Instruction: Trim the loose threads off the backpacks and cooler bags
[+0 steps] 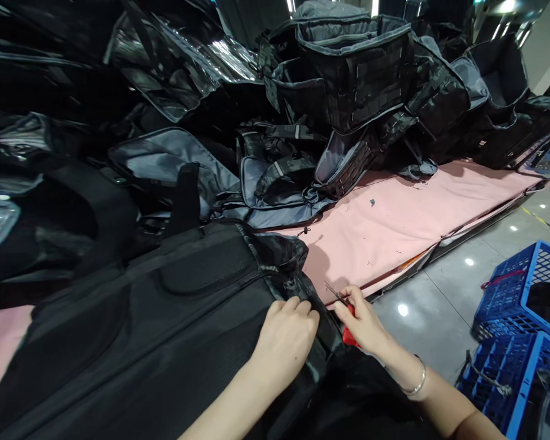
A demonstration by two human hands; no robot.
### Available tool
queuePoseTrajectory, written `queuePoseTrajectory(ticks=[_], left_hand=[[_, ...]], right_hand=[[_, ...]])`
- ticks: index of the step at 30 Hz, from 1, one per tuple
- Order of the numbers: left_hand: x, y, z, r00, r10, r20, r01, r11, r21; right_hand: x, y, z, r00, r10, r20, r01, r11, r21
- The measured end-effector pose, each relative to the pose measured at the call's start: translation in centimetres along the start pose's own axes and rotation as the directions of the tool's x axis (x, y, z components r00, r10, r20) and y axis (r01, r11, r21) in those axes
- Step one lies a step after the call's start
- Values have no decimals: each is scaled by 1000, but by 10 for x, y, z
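A black backpack (201, 311) lies across the near part of the table, its padded panel and straps facing up. My left hand (289, 330) is closed on the bag's side edge, with the knuckles up and the fingertips hidden in the dark fabric. Just right of it, my right hand (363, 321) grips red-handled scissors (349, 335). Their thin metal blades point up and left, over the pink table cover beside the bag. Whether the blades touch anything cannot be made out.
Unfinished camouflage bags (355, 79) with grey linings are piled along the back. Pink cloth (394, 226) covers the table, with thread scraps on it. Two blue plastic crates (499, 299) holding dark items stand on the shiny floor at right.
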State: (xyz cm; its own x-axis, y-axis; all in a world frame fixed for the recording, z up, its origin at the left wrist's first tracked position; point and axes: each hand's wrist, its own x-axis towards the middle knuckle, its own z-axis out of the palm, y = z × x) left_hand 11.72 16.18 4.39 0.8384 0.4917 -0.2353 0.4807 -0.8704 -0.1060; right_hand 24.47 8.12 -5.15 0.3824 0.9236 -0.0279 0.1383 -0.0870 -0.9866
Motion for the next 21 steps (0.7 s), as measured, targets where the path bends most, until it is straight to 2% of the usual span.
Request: queuePoseTrajectory(ticks=[4,8,13,21], left_hand=[[-6,-5,8,997,-68,-38,65,994,-90],[-8,-10,13,997,-65,-32,56,971,-232],[-9,-16,21,989,-62,-132,12,938,-347],[-11,-19,25,988,-39,-151,-19,931,-365]], right_hand=[[-20,-21,-18,996,-38,83,56,973,-225],[-32,-35,-24,987,-74,139,124,911,-392],[-35,-45,-19,957,-121,262,245,820,-517],[-27,-46,-10,946,-113,304,283,750,-598]])
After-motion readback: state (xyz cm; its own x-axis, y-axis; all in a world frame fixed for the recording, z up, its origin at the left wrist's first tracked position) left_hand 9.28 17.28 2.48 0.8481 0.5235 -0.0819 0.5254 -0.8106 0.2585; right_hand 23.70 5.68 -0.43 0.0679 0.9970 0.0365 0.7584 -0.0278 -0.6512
